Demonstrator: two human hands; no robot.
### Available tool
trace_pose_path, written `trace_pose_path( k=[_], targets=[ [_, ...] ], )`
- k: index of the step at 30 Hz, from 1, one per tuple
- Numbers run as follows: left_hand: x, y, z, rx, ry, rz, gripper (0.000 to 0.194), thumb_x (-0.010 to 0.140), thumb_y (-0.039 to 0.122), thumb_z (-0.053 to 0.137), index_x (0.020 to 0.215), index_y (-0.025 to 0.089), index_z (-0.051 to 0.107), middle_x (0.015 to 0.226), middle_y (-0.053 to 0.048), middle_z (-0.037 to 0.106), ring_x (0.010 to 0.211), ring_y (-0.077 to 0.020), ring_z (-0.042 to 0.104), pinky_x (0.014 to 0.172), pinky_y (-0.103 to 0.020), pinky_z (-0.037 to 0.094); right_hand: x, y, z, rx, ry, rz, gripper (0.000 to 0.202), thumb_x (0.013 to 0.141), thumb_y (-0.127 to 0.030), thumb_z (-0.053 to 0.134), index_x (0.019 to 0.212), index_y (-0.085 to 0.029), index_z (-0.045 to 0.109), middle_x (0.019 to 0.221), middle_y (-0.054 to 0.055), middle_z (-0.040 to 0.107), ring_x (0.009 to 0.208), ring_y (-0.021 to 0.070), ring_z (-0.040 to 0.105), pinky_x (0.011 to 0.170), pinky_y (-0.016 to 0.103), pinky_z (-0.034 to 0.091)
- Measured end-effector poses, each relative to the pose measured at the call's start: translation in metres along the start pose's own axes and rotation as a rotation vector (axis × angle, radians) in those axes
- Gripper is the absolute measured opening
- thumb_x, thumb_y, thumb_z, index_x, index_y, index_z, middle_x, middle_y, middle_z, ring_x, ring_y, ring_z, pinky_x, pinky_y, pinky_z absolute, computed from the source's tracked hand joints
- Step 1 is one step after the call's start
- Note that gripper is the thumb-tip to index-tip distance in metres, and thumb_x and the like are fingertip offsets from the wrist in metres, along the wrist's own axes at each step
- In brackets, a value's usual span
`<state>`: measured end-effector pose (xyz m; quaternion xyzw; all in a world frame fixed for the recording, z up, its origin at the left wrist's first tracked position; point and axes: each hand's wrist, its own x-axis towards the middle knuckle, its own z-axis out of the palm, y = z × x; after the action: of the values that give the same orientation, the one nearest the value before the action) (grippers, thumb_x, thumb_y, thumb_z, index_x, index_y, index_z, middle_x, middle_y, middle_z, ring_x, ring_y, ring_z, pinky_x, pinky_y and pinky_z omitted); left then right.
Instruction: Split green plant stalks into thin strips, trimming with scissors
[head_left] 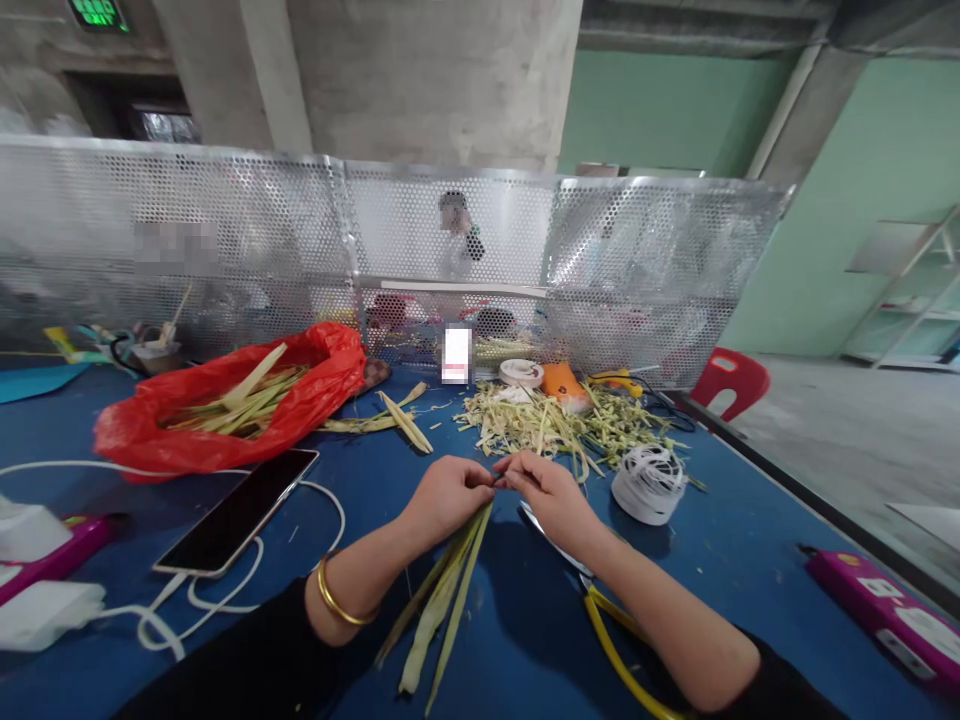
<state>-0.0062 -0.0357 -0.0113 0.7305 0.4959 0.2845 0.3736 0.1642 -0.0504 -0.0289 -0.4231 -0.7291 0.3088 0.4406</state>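
My left hand (pixel 454 492) is closed on the upper ends of several long green-yellow leaf strips (pixel 442 610), which hang down toward the front edge of the view. Touching it at the fingertips, my right hand (pixel 546 495) is pinched at the same bundle top; what lies between its fingers is too small to make out. Yellow-handled scissors (pixel 611 650) lie under my right forearm, blades pointing up toward the hands. Beyond the hands is a heap of leaf scraps (pixel 525 425), and a roll of white strip (pixel 649 485) stands to the right.
On the blue table (pixel 360 560), a red plastic bag (pixel 300 425) of leaves, a phone (pixel 240 515) and white cables are left. Magenta power strips lie at both sides. A perforated metal screen (pixel 450 230) stands behind, with a person beyond. A red chair (pixel 739 380) is right.
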Motion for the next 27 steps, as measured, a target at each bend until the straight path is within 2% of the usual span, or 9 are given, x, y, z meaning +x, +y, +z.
trace_pose_path(
  k=[2,5,7,11,14,19,27],
  targets=[
    [-0.003,-0.001,-0.002,0.053,-0.022,0.005,0.021,0.066,0.028,0.055,0.066,0.014,0.071,0.055,0.002,0.054,0.058,-0.0138,0.045,0.056,-0.025,0.031,0.000,-0.001,0.001,-0.024,-0.019,0.006,0.018,0.084,-0.022,0.047,0.068,-0.019,0.052,0.090,0.005,0.066,0.085,0.0182,0.060,0.077,0.032,0.044],
    [-0.007,-0.007,-0.005,-0.038,-0.111,-0.040,0.026,0.069,0.027,0.049,0.074,0.014,0.070,0.052,0.004,0.048,0.053,-0.0123,0.039,0.052,-0.024,0.029,-0.001,-0.001,0.004,-0.002,-0.046,0.025,0.017,0.084,-0.021,0.047,0.068,-0.019,0.054,0.088,0.005,0.066,0.084,0.0177,0.061,0.077,0.031,0.044],
    [-0.008,-0.013,-0.006,-0.098,-0.190,-0.044,0.025,0.067,0.026,0.050,0.079,0.014,0.070,0.056,0.004,0.048,0.054,-0.0118,0.039,0.053,-0.024,0.030,-0.002,0.000,0.007,0.018,-0.058,0.049,0.017,0.083,-0.020,0.047,0.069,-0.019,0.056,0.086,0.004,0.067,0.081,0.0170,0.061,0.076,0.030,0.045],
    [-0.008,-0.020,-0.007,-0.046,-0.267,0.004,0.017,0.066,0.025,0.053,0.070,0.014,0.065,0.058,0.004,0.046,0.055,-0.0108,0.039,0.053,-0.022,0.031,-0.004,0.000,0.009,-0.001,-0.090,0.046,0.017,0.083,-0.018,0.048,0.068,-0.019,0.056,0.082,0.003,0.067,0.076,0.0158,0.060,0.073,0.028,0.045],
    [-0.007,-0.020,-0.007,0.030,-0.328,-0.036,0.019,0.068,0.030,0.052,0.064,0.015,0.063,0.053,0.004,0.042,0.051,-0.0105,0.038,0.050,-0.022,0.031,-0.006,-0.002,0.008,-0.059,-0.106,0.061,0.017,0.083,-0.018,0.048,0.069,-0.019,0.057,0.075,0.001,0.067,0.071,0.0150,0.058,0.067,0.026,0.043],
    [-0.008,-0.019,-0.010,0.143,-0.342,-0.067,0.022,0.068,0.033,0.054,0.065,0.014,0.066,0.052,0.003,0.047,0.050,-0.0108,0.040,0.048,-0.022,0.029,-0.007,-0.002,0.009,-0.135,-0.135,0.094,0.021,0.084,-0.018,0.049,0.063,-0.020,0.052,0.066,0.000,0.064,0.061,0.0135,0.055,0.058,0.024,0.041],
    [-0.008,-0.014,-0.026,0.263,-0.413,0.017,0.018,0.068,0.027,0.057,0.070,0.016,0.071,0.054,0.003,0.055,0.053,-0.0111,0.044,0.051,-0.021,0.030,-0.007,0.000,0.009,-0.052,-0.156,0.049,0.018,0.087,-0.021,0.047,0.073,-0.020,0.057,0.073,0.001,0.065,0.068,0.0145,0.060,0.064,0.025,0.046]
  ],
)
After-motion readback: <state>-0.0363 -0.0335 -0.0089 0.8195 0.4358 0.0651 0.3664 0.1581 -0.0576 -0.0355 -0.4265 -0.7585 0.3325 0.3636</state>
